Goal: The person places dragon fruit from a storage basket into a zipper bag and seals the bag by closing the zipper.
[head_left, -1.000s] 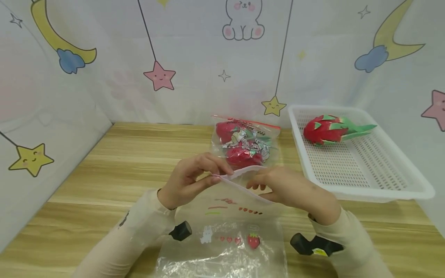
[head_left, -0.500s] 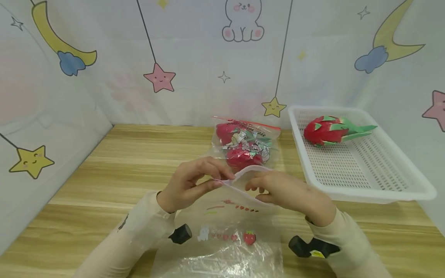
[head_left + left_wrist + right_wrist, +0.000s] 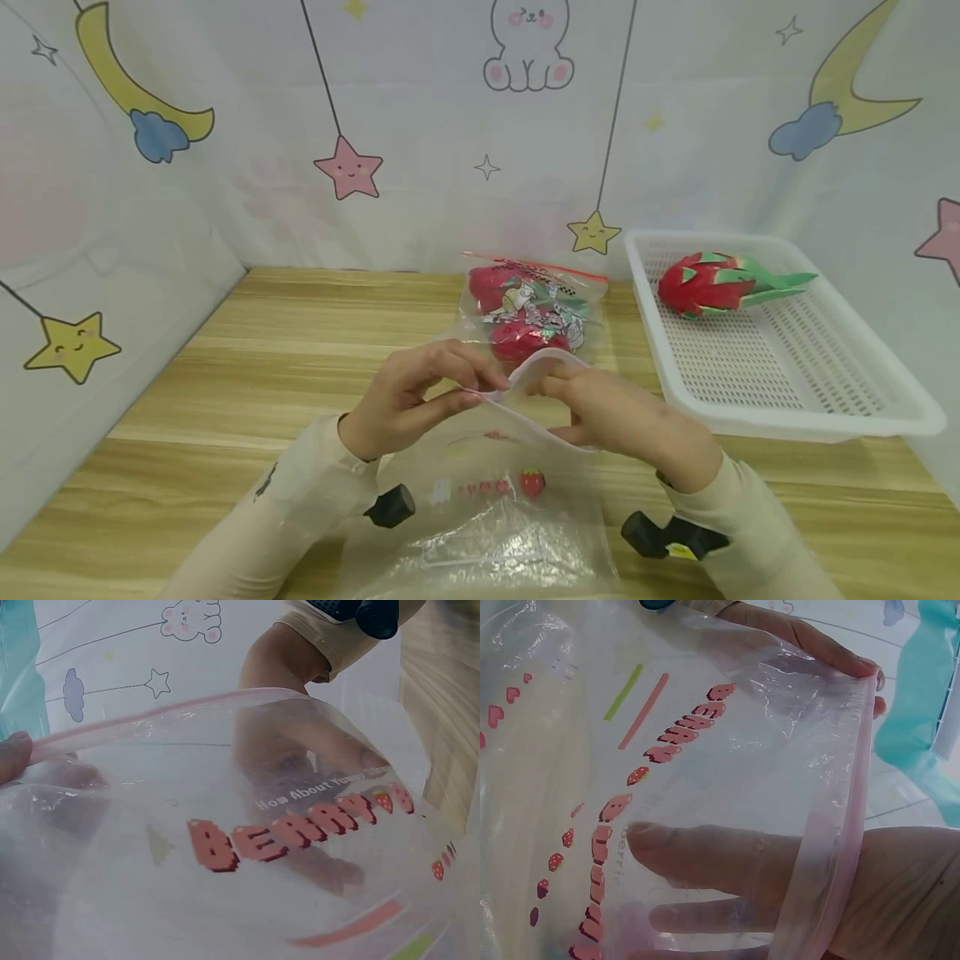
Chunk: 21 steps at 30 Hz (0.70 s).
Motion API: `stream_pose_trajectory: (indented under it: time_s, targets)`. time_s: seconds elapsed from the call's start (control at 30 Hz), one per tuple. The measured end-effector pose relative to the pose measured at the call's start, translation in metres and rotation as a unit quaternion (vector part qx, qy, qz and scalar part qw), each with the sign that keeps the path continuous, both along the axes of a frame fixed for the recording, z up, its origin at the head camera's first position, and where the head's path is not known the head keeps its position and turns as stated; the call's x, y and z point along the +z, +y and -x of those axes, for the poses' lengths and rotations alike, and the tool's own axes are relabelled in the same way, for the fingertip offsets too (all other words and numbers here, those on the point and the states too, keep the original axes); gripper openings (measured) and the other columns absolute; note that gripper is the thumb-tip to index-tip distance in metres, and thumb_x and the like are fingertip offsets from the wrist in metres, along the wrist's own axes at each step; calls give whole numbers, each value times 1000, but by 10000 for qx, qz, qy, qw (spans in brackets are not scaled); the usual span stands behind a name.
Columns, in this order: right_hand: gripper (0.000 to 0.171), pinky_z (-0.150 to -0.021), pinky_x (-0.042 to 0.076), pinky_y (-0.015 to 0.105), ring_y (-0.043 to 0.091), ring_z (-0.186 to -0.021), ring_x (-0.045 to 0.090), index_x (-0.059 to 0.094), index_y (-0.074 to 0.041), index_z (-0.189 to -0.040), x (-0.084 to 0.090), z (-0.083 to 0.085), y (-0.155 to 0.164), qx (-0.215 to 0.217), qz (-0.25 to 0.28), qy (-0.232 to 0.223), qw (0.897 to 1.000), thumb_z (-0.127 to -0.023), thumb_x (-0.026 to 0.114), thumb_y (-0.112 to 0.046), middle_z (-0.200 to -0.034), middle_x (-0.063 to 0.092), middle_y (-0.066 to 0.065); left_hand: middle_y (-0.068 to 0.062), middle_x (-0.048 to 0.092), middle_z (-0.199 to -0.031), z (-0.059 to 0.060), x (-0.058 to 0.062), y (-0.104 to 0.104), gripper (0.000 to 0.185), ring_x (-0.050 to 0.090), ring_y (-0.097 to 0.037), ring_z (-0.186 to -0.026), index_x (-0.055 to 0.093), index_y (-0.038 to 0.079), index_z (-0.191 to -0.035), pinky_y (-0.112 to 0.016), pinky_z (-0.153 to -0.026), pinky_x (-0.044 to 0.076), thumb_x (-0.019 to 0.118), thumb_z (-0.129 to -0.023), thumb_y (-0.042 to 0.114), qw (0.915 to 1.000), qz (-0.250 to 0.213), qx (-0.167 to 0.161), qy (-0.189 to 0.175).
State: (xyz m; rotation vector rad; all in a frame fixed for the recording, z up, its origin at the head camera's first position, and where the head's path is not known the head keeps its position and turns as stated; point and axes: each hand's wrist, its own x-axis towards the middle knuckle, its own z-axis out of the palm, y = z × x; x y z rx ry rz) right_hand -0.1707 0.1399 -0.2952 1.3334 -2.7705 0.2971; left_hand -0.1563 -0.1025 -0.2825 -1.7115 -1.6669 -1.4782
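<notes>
- while both hands work the pink zip rim, the step in hand looks like spreading the mouth of the clear zip bag [image 3: 495, 508], which lies on the wooden table [image 3: 225, 367] in front of the person, its lower part flat and its rim lifted.
- left hand [image 3: 408, 396]: thumb and fingers pinch the near-left end of the rim. the left wrist view shows a fingertip on the pink strip at frame left.
- right hand [image 3: 622, 417]: fingers are tucked inside the mouth and the thumb is outside, so it grasps the right side of the rim. the right wrist view shows its fingers [image 3: 705, 859] through the film.
- mouth state: partly open, the rim arched up between the two hands. the bag interior looks empty apart from the fingers.
- judgement: opening is under way and nothing is loaded yet. the next move calls for one hand holding the mouth wide and steady while the other comes free, since the thin film could collapse shut.
- count, bags: two. the clear one in hand, plus one filled bag [image 3: 534, 312] with a red strip across its top, standing just behind the hands.
- count, red fruit inside the filled bag: looks like two, but print covers part, so i cannot be sure.
- count, loose dragon fruit [image 3: 716, 285]: one, lying in the far end of the white basket [image 3: 787, 400].
- count, baskets: one, right of the hands and apart from them.
</notes>
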Motion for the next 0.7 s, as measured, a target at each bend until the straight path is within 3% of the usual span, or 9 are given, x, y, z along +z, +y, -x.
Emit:
stream_pose_trajectory:
  time_s: [0.27, 0.5, 0.7]
  targets:
    - [64, -75, 57, 30, 18, -96, 58, 60, -6, -121, -1, -6, 0, -157, 113, 402, 9990, -70, 85, -35, -118, 53, 6, -21, 65, -98, 0, 1, 1, 4, 64, -23, -95, 54, 1, -95, -29, -85, 56, 56, -94, 4, 9998, 37, -10, 175]
    - [82, -56, 53, 26, 19, -74, 59, 38, -18, -140, 7, -20, -2, -615, 339, 333, 9970, -72, 82, -29, -126, 44, 12, -21, 66, -98, -7, 7, 1, 7, 66, -21, -94, 56, 2, -93, -30, -84, 57, 56, -96, 8, 9990, 54, 250, 370]
    - [88, -47, 44, 22, 14, -59, 53, 26, -26, -144, 20, -35, -2, -1011, 395, 97, 9940, -73, 79, -32, -139, 38, 20, -19, 67, -97, -17, 10, 3, 7, 66, -21, -98, 55, 0, -93, -31, -88, 56, 55, -96, 7, 9971, -253, 498, 508]
